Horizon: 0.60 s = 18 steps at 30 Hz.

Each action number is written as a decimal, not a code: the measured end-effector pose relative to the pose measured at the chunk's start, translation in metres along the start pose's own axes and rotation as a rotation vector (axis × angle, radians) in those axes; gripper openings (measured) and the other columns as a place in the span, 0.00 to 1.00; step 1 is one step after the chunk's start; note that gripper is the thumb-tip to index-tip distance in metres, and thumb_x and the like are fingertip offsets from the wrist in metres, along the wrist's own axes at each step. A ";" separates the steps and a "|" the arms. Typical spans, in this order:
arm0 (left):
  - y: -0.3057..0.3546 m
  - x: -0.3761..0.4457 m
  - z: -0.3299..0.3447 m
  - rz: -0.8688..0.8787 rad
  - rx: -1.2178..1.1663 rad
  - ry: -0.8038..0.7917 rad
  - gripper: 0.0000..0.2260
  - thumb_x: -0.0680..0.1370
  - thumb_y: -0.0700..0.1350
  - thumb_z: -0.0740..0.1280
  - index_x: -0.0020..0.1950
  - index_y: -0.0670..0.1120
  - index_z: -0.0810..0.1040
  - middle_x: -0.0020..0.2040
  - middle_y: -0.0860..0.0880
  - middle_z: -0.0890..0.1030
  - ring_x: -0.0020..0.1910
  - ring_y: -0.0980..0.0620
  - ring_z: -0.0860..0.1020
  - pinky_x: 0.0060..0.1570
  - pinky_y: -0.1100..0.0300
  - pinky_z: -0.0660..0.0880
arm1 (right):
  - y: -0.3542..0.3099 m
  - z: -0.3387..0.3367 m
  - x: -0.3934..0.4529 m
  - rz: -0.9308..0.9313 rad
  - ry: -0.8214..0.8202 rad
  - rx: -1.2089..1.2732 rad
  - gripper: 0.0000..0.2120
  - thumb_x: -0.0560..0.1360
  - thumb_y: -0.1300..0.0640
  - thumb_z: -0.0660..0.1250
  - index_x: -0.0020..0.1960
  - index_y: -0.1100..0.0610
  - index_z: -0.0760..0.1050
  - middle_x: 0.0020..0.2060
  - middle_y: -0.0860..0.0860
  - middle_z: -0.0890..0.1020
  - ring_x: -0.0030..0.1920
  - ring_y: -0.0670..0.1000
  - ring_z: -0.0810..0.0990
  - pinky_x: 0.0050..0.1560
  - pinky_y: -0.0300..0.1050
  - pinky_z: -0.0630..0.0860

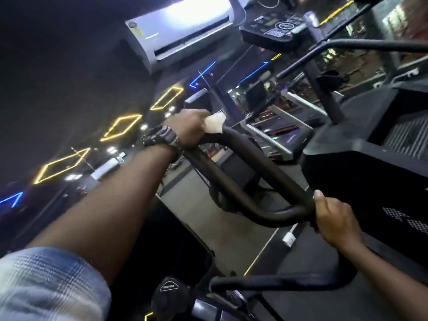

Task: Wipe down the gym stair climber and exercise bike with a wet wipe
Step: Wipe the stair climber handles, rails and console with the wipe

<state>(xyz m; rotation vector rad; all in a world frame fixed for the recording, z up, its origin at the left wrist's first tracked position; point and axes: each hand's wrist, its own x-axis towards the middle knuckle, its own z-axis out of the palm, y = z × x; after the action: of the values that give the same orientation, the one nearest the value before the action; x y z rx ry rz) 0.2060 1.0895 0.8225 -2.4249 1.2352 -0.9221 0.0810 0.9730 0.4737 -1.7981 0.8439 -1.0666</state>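
The stair climber's black handrail (250,172) loops across the middle of the tilted view. My left hand (187,128), with a dark watch on its wrist, grips the rail's upper bend and holds a white wet wipe (214,125) against it. Lower right, my right hand (335,218) curls round the rail's near bend. The climber's black body (361,172) and steps stand at the right, and its console (275,26) sits at the top. Part of another machine, possibly the exercise bike (169,290), shows at the bottom.
A second black handrail (347,46) crosses at the upper right. Treadmills (278,133) stand behind the rail. A white air conditioner (183,31) hangs on the dark wall, with yellow and blue light shapes at the left. Grey floor with a yellow line (259,251) lies below.
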 end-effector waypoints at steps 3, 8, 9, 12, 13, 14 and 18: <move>0.019 -0.006 0.009 0.125 0.060 -0.020 0.20 0.78 0.58 0.52 0.50 0.48 0.77 0.55 0.44 0.80 0.57 0.42 0.78 0.53 0.53 0.75 | 0.000 -0.002 -0.002 0.006 0.002 -0.003 0.40 0.73 0.33 0.38 0.40 0.60 0.79 0.38 0.63 0.82 0.44 0.65 0.80 0.45 0.55 0.75; 0.035 -0.010 0.025 0.175 0.290 0.121 0.23 0.80 0.65 0.49 0.58 0.52 0.75 0.57 0.48 0.77 0.57 0.44 0.76 0.44 0.54 0.67 | 0.002 0.000 -0.001 0.017 0.007 0.006 0.41 0.72 0.32 0.38 0.39 0.61 0.78 0.37 0.62 0.82 0.44 0.65 0.81 0.45 0.56 0.76; 0.027 -0.009 0.023 0.205 0.262 0.107 0.21 0.81 0.62 0.48 0.58 0.53 0.75 0.57 0.49 0.77 0.56 0.46 0.76 0.45 0.55 0.68 | 0.002 0.001 -0.001 0.017 0.006 0.002 0.41 0.73 0.32 0.38 0.39 0.61 0.78 0.37 0.62 0.82 0.44 0.65 0.81 0.45 0.56 0.76; -0.010 -0.007 0.009 0.136 0.175 0.000 0.18 0.83 0.56 0.49 0.53 0.50 0.76 0.51 0.48 0.78 0.49 0.47 0.77 0.43 0.56 0.71 | 0.003 0.000 -0.002 0.024 -0.009 -0.006 0.40 0.73 0.32 0.38 0.37 0.59 0.77 0.34 0.59 0.81 0.41 0.63 0.81 0.44 0.56 0.76; -0.025 -0.008 0.005 0.078 0.138 -0.029 0.19 0.84 0.55 0.48 0.49 0.48 0.75 0.49 0.46 0.79 0.46 0.45 0.77 0.43 0.54 0.72 | 0.003 0.001 -0.002 0.027 -0.016 -0.008 0.40 0.73 0.31 0.38 0.36 0.59 0.77 0.33 0.58 0.81 0.40 0.62 0.81 0.44 0.56 0.76; -0.039 -0.011 0.001 0.024 0.088 -0.035 0.20 0.84 0.55 0.48 0.45 0.48 0.74 0.48 0.44 0.79 0.44 0.44 0.76 0.44 0.52 0.73 | 0.004 0.001 -0.002 0.034 -0.021 -0.011 0.40 0.73 0.31 0.37 0.35 0.58 0.77 0.32 0.57 0.81 0.39 0.61 0.81 0.44 0.56 0.77; -0.058 -0.026 0.009 -0.003 0.004 0.116 0.18 0.84 0.52 0.49 0.37 0.50 0.68 0.41 0.45 0.75 0.41 0.41 0.76 0.40 0.53 0.69 | 0.007 0.003 0.000 0.047 -0.021 -0.026 0.39 0.74 0.32 0.38 0.36 0.58 0.77 0.31 0.57 0.81 0.38 0.61 0.81 0.44 0.56 0.78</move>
<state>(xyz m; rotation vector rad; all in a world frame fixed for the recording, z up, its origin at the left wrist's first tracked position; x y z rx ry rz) 0.2371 1.1448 0.8331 -2.4013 1.2673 -1.0780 0.0830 0.9715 0.4668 -1.7990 0.8869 -1.0088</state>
